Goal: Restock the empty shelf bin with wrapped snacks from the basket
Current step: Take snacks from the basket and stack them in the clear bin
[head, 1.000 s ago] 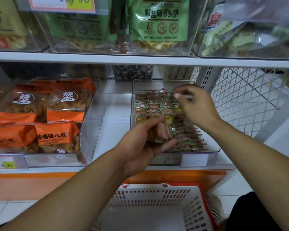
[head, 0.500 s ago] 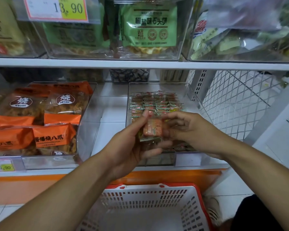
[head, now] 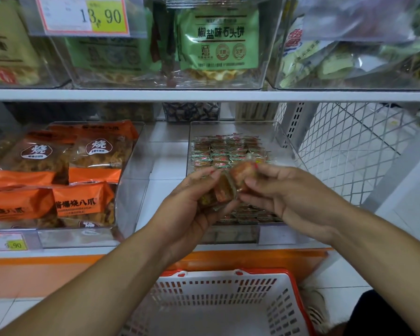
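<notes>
Both hands raised in front of the clear shelf bin (head: 280,141); left hand (head: 192,204) cups a small stack of wrapped snacks (head: 220,194), fingers curled round them; right hand (head: 284,190) pinches one orange snack (head: 240,172) just above that stack; rows of snacks (head: 224,151) already lie in the bin; white basket (head: 218,301) with red rim sits below the shelf; orange packs (head: 83,202) fill the neighbouring bin to the left.
</notes>
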